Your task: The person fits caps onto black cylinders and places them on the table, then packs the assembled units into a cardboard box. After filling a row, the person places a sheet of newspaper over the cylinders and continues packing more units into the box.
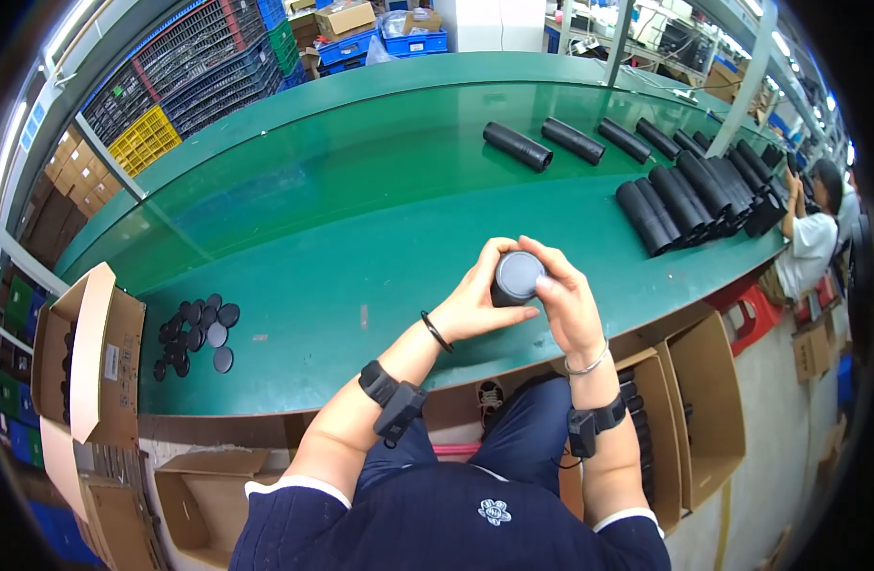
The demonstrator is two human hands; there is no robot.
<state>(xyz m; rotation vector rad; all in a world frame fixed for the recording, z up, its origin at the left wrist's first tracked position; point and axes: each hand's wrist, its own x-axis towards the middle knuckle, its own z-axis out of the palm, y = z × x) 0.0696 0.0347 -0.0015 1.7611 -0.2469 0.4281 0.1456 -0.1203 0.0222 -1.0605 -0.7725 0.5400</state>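
Observation:
Between my two hands stands a black cylindrical tube (pixel 506 294), its round grey end cap (pixel 520 274) facing up toward me. My left hand (pixel 476 297) wraps the tube's left side, its thumb along the near side. My right hand (pixel 572 303) grips from the right, with its thumb at the cap's edge and its fingers around the far side. The tube's lower part is hidden below the cap. On the green bench to the left lies a loose heap of round black caps (pixel 195 335), apart from my hands.
Stacked black tubes (pixel 689 205) lie at the bench's right; more tubes (pixel 518 146) rest in a row on the green conveyor belt (pixel 361 152). An open carton (pixel 94 357) stands at the left end. Cartons (pixel 708 419) sit below right. A co-worker (pixel 813 238) is at the far right.

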